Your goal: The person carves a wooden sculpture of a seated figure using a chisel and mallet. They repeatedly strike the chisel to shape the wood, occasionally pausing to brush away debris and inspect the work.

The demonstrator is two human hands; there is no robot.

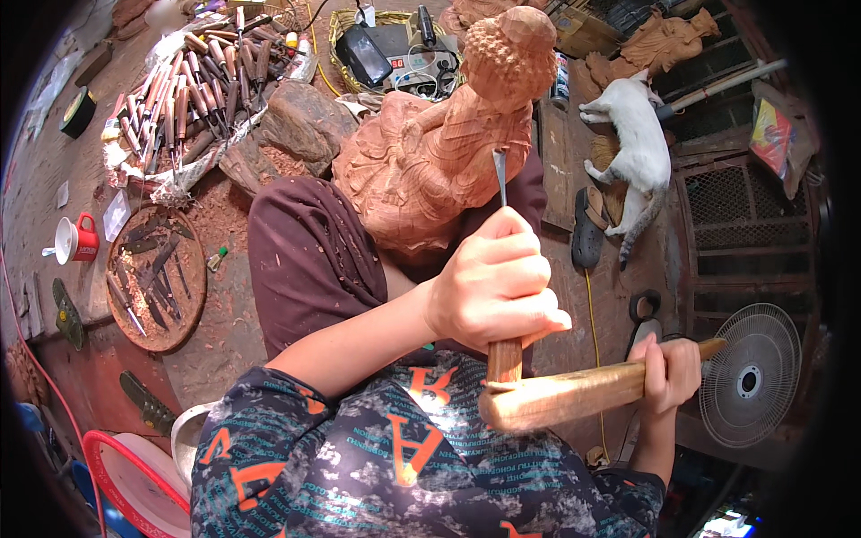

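Note:
A reddish wooden statue (421, 152) with a curly carved head leans across my lap between my knees. My left hand (498, 282) is wrapped round the wooden handle of a chisel (504, 359). The chisel's steel blade points up, its tip at the statue's chest below the neck. With my right hand (668, 372) I grip a wooden mallet (574, 394) by its thin end. The mallet's thick end is at the butt of the chisel handle, touching or very close. Wood chips lie on my dark trousers.
Many carving tools (188, 99) lie heaped at the upper left, beside a wood block (296, 134). A round tray (193, 314) holds several blades near a red mug (76, 238). On the right are a sleeping white cat (632, 134), a dark clog (587, 238) and a fan (771, 377).

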